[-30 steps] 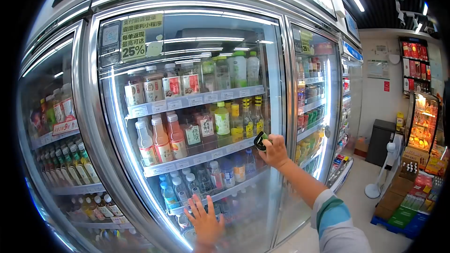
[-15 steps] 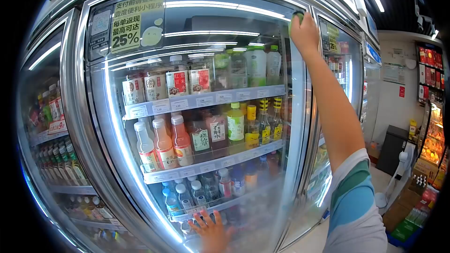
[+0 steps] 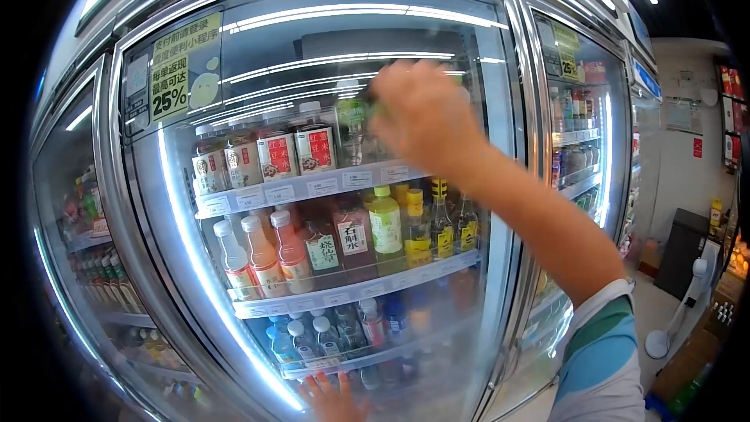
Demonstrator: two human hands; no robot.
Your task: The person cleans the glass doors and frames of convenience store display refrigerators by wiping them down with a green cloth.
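Note:
My right hand (image 3: 426, 113) is raised across the upper part of the glass door (image 3: 258, 39) of a drinks fridge, blurred by motion. Its fingers are curled around a small thing, mostly hidden, with a dark edge showing at the fingertips; I cannot make out its kind. Low down, my left hand (image 3: 334, 400) rests against the same glass with fingers spread, holding nothing. Behind the glass stand bottles with red labels (image 3: 316, 148), a green-capped bottle (image 3: 385, 220) and orange drink bottles (image 3: 291, 254). The lower glass looks misty.
A metal door frame (image 3: 522, 109) surrounds the glass. Further fridges stand on both sides, the right one with a door (image 3: 578, 117) full of drinks. A yellow-green sticker (image 3: 173, 70) is at the upper left. A dark bin (image 3: 681, 254) stands at the right.
My right hand has moved from the door's top right corner leftward and down across the glass. My left hand stays low on the glass, and the view has shifted slightly.

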